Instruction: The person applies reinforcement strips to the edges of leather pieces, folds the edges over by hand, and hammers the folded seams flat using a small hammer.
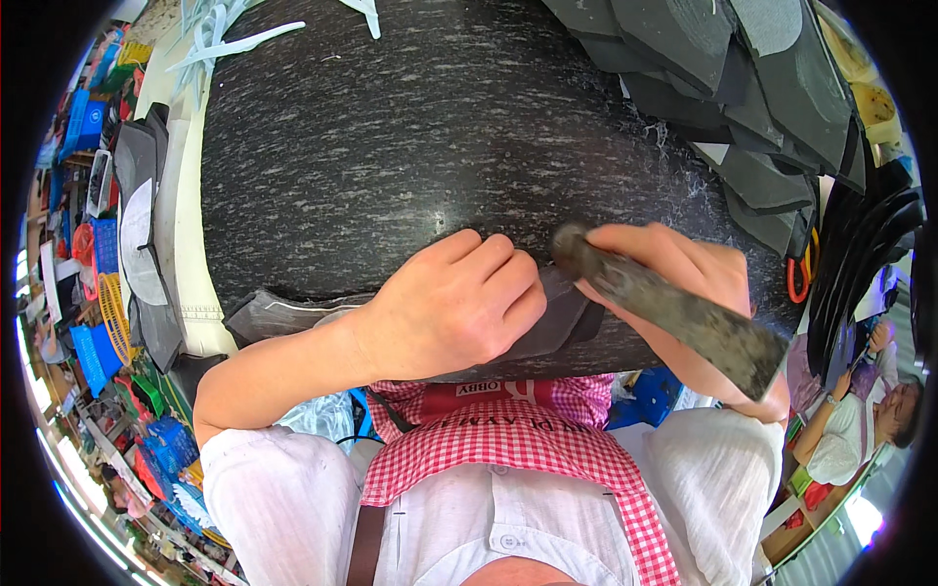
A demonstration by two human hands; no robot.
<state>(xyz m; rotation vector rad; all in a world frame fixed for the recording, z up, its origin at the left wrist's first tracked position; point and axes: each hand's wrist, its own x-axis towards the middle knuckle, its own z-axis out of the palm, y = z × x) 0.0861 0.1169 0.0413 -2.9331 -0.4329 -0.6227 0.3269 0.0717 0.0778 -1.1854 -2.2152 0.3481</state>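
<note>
Dark speckled stone makes up the worktop (391, 146), which fills the upper middle of the frame and bends toward the rim. At its near edge, in the centre of the frame, lies a grey cut piece of material (562, 317), flat on the stone, with its left end (264, 314) reaching toward the lower left. The left hand (454, 303) lies on top of this piece with its fingers curled and pressing it down. The right hand (684, 283), just beside it, has its fingers clenched around a worn, dark hand tool (674, 313), whose rounded end (569, 242) meets the piece next to the left knuckles while the long part slants toward the lower right. A stack of dark grey cut pieces (752, 88) overlaps in the upper right. Pale strips (234, 44) lie at the upper left. A red-checked apron (508, 439) crosses the lower middle. Another person (860, 420) sits at the lower right edge.
</note>
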